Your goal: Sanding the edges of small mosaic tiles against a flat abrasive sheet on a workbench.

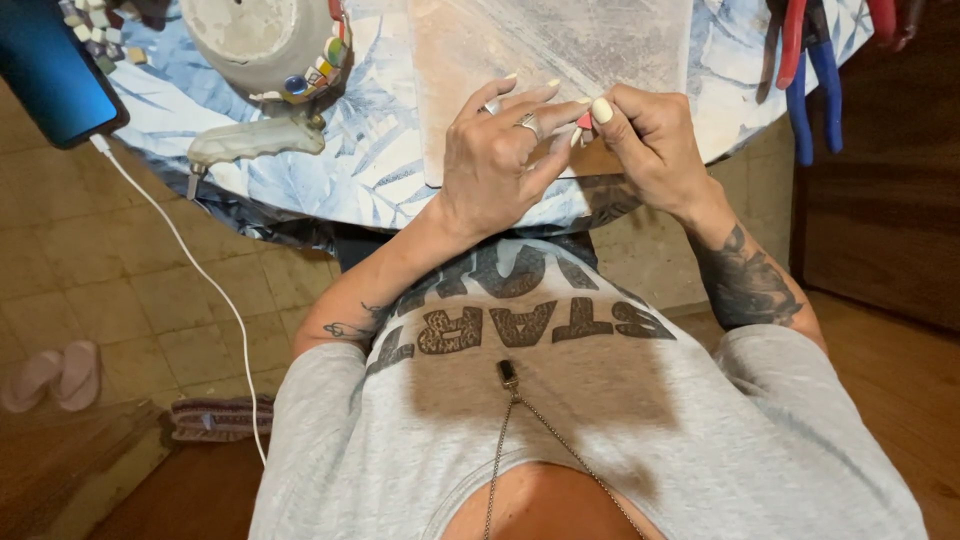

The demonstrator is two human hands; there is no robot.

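tablecloth (370,160): pale blue and white, leaf print. board (520,60) at 12 o'clock: beige, worn whitish. bowl (255,40) at 11 o'clock: grey-white, rim set with blue, green, red and yellow tiles. phone (50,70) at 10 o'clock: blue, with white cable (190,260). pliers (810,70) at 1 o'clock: red and blue handles. small piece (583,122) between the fingers: red. nails (601,110): pale yellow. shirt (600,440): grey, dark patterned lettering. slippers (55,375) at 8 o'clock: pink.

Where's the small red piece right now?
In the head view it sits just right of centre: the small red piece is pinched between the left hand and right hand, over the near edge of the board.
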